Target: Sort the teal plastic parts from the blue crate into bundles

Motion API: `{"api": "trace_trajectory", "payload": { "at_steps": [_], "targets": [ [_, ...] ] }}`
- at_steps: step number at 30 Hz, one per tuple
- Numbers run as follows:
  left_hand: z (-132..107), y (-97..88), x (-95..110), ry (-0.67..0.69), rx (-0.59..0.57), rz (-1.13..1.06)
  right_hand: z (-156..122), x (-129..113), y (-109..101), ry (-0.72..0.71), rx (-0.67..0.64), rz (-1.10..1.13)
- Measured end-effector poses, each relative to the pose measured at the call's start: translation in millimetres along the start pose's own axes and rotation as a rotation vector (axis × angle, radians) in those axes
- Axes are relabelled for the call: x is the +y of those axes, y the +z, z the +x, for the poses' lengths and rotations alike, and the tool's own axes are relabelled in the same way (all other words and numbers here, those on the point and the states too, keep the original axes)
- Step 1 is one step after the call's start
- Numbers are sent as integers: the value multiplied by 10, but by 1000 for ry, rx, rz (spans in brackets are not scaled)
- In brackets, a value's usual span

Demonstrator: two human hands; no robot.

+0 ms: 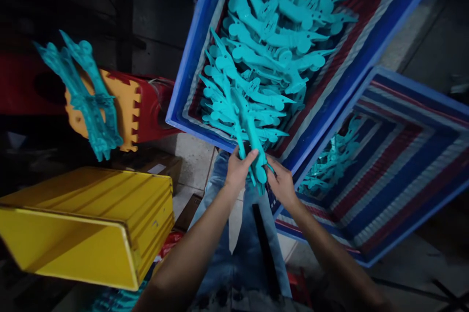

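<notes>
My left hand [238, 170] and my right hand [281, 182] both grip one teal plastic moulded piece [252, 143] at the near rim of a blue crate [190, 57]. The crate is lined with striped woven sheet and holds several more teal moulded pieces [271, 43]. Both hands have their fingers wrapped round the lower end of the piece, above my lap in blue jeans [245, 248].
A second blue crate [403, 165] at the right holds a few teal pieces [330, 163] in its bottom. A yellow bin [91, 224] stands at lower left. Another teal piece [86, 92] rests against an orange foam mat [126, 106] at left.
</notes>
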State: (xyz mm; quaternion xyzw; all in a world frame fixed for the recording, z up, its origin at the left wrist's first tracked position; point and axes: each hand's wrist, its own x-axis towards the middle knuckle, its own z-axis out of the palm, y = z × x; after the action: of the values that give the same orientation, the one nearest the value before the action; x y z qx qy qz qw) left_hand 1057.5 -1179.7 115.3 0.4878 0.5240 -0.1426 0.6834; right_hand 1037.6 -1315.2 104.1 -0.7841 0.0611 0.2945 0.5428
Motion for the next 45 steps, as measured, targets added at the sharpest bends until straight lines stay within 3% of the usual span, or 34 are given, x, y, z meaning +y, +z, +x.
{"api": "trace_trajectory", "payload": {
  "at_steps": [3, 8, 10, 13, 15, 17, 20, 22, 25, 32, 35, 38, 41, 43, 45],
  "targets": [
    [-43, 95, 24, 28, -9, 177, 7, -116, 19, -53, 27, -135],
    [-28, 100, 38, -35, -83, 94, 55, -63, -157, 97, 32, 70],
    [-34, 70, 37, -64, -98, 19, -16, 13, -333, 215, 159, 155],
    [-115, 113, -15, -34, -113, 78, -256, 56, -666, 353, 508, 187],
    [-237, 239, -101, -48, -207, 187, -452, -10, -895, 395, 785, 149],
    [-406, 425, -220, -116, -388, 242, -614, -140, -1093, 369, 1001, 111],
    [-653, 687, -387, -210, -604, 191, -747, -338, -1276, 343, 1094, 130],
    [-732, 768, -436, -240, -610, 144, -779, -397, -1323, 364, 1054, 213],
    [-660, 702, -381, -293, -561, 70, -803, -366, -1330, 357, 1018, 326],
    [-248, 168, -31, -415, -581, -159, -895, -110, -1243, 412, 1171, 284],
    [-178, 9, 11, -419, -609, -162, -940, 61, -1245, 454, 1144, 129],
    [-161, -144, 31, -414, -691, -140, -873, 177, -1315, 312, 1000, -344],
    [-167, -357, 110, -467, -823, -78, -533, 113, -1422, -15, 730, -822],
    [-171, -537, 208, -521, -898, -1, -162, -18, -1480, -187, 498, -960],
    [-172, -733, 331, -541, -901, 68, 240, -171, -1498, -308, 237, -1027]
  ]
}}
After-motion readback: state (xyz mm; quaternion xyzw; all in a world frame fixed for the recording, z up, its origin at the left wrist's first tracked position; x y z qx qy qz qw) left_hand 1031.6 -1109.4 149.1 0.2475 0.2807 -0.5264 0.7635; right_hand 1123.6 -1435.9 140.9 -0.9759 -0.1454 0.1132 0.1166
